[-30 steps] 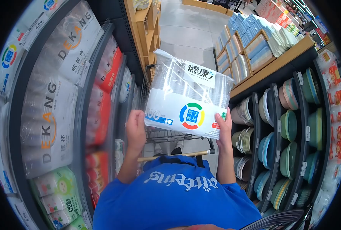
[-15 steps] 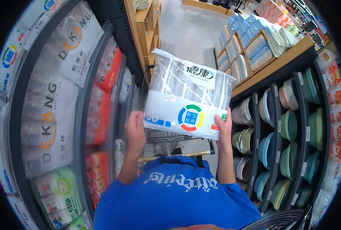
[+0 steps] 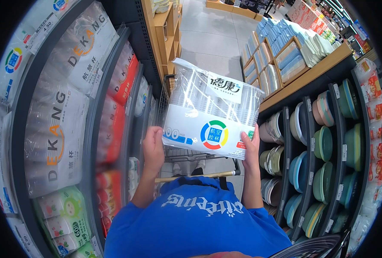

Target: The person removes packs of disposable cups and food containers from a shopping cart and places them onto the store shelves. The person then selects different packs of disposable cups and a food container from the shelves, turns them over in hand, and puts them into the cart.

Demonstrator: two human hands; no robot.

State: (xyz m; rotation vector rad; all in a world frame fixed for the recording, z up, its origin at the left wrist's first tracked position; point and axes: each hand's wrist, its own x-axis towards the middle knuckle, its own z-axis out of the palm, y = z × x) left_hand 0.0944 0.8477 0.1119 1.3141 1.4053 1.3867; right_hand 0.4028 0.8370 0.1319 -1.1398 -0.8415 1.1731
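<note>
A clear plastic pack of disposable cups (image 3: 212, 114) is held up in front of me, its printed face turned my way. My left hand (image 3: 153, 146) is closed on the pack's lower left edge. At the lower right corner my right hand (image 3: 250, 148) grips it, the thumb lying on the front; its other fingers are hidden behind. Below and beyond the pack stands a shopping cart (image 3: 193, 155), partly covered by the pack, with its handlebar (image 3: 216, 174) close to my body.
Shelves on the left hold bagged cups (image 3: 55, 142) and tissue packs (image 3: 66, 215). To the right, racks carry stacked basins (image 3: 324, 142). Folded towels (image 3: 281, 36) fill a wooden display (image 3: 307, 79) ahead right. A tiled aisle floor (image 3: 208, 34) runs ahead between the displays.
The pack has tilted slightly and sunk a little at its right side. Both hands keep their hold on it.
</note>
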